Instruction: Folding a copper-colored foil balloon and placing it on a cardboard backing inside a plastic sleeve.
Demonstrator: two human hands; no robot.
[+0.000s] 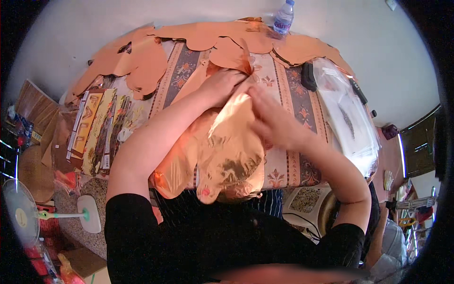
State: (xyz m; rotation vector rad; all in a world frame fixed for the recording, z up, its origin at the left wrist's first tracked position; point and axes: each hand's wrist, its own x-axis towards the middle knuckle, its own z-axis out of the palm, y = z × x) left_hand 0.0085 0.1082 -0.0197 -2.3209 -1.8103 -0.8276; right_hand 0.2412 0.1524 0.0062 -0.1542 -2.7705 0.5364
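A flat, shiny rose-gold foil balloon (pixel 231 156) with rounded lobes lies in front of me, its lower end hanging over the table's near edge. My left hand (pixel 226 86) is closed on the balloon's narrow, gathered upper part, its fingers curled and partly hidden by foil. Just right of it, my right hand (pixel 276 118) is beside the folded foil strip, smeared by motion. I cannot tell whether its fingers grip the foil. More flat foil balloons (pixel 198 35) are spread along the table's far edge, and a rounded lobe (pixel 229 54) reaches toward my left hand.
The patterned tablecloth (pixel 269 80) covers the table. Printed packages (pixel 97 128) are stacked at left; clear plastic bags (pixel 347 123) lie at right beside a black object (pixel 309 76). A water bottle (pixel 283 19) stands at the back. A fan (pixel 21 215) is lower left; another person (pixel 390 239) is lower right.
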